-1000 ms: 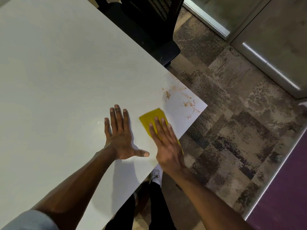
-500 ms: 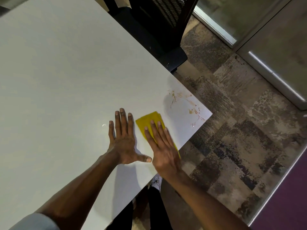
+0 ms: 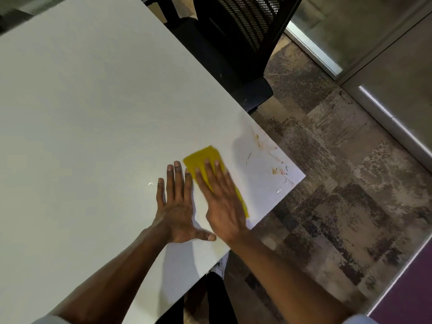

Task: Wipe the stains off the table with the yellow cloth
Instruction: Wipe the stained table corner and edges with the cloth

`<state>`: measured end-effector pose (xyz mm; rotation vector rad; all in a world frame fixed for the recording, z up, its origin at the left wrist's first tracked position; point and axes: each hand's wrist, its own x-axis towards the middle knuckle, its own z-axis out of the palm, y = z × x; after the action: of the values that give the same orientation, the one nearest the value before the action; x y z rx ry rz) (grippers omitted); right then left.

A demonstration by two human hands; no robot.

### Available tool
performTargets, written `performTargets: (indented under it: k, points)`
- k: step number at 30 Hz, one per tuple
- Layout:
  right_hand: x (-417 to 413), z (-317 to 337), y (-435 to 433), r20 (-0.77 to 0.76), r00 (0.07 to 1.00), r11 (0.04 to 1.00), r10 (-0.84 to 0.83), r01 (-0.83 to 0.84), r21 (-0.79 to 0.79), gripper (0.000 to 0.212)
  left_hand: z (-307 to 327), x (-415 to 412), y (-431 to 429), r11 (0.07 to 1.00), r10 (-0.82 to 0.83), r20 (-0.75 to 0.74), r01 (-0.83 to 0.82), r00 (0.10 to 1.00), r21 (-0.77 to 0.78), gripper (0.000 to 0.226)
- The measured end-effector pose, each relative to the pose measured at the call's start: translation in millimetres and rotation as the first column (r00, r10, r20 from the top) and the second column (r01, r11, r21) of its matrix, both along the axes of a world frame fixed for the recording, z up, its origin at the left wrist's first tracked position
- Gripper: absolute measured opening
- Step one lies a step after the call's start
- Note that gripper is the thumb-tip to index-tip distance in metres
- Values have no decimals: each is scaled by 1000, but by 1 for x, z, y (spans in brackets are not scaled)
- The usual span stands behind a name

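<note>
- Fingers [image 3: 211, 176] of the right hand [image 3: 223, 202] lie nearly straight and close together, pressed palm-down on the yellow cloth [image 3: 204, 157]; nothing is pinched or gripped, the flat hand just pins it to the table [image 3: 93, 113].
- Beside it, the left hand [image 3: 177, 206] rests palm-down on the bare tabletop, its four fingers [image 3: 174, 181] long and only slightly spread, the thumb splayed out to the right toward the other wrist.
- Both hands sit just beside each other, the left index finger almost meeting the cloth's left edge.
- Folded flat and thin, the cloth looks soft and matte; its far end shows beyond the fingertips as a blunt, angled shape, and a narrow strip runs along the right side of the hand toward the near table edge.
- It lies near the table's right corner, left of the stains [image 3: 268, 155].
- Those marks are brownish smears and thin streaks, with a few small reddish and dark flecks, scattered over the corner and apart from the cloth.
- Smooth, pale and faintly glossy, the tabletop has a sharp, square corner.
- Past the far edge stands a black chair [image 3: 240, 43] with a mesh back.
- Mottled brown-grey carpet [image 3: 339, 195] in blocky patches covers the floor to the right.
</note>
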<state>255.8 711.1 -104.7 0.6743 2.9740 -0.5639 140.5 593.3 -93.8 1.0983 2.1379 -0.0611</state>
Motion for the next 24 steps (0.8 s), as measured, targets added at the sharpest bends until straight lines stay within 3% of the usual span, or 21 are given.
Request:
performTargets:
  k: [4, 8, 11, 15, 18, 24]
  points:
    - [-14, -2, 41, -3, 999, 999, 46, -46, 10, 88, 0, -2, 1, 999, 17, 1, -18, 1000, 43, 185]
    - [-59, 4, 114, 49, 975, 975, -218, 215, 52, 88, -3, -2, 1, 997, 32, 0, -31, 1000, 72, 183]
    - [-78, 8, 114, 17, 940, 938, -342, 340, 58, 83, -2, -2, 2, 997, 32, -5, -32, 999, 67, 181]
    - [-47, 5, 43, 41, 973, 972, -228, 226, 61, 89, 0, -1, 0, 997, 41, -5, -40, 999, 72, 182]
    - [-34, 4, 42, 50, 985, 986, -164, 162, 43, 90, 0, -2, 2, 995, 49, -12, -47, 999, 85, 181]
    - [-81, 8, 127, 82, 935, 937, -345, 338, 82, 85, -6, -1, 1, 993, 42, -32, -38, 999, 111, 184]
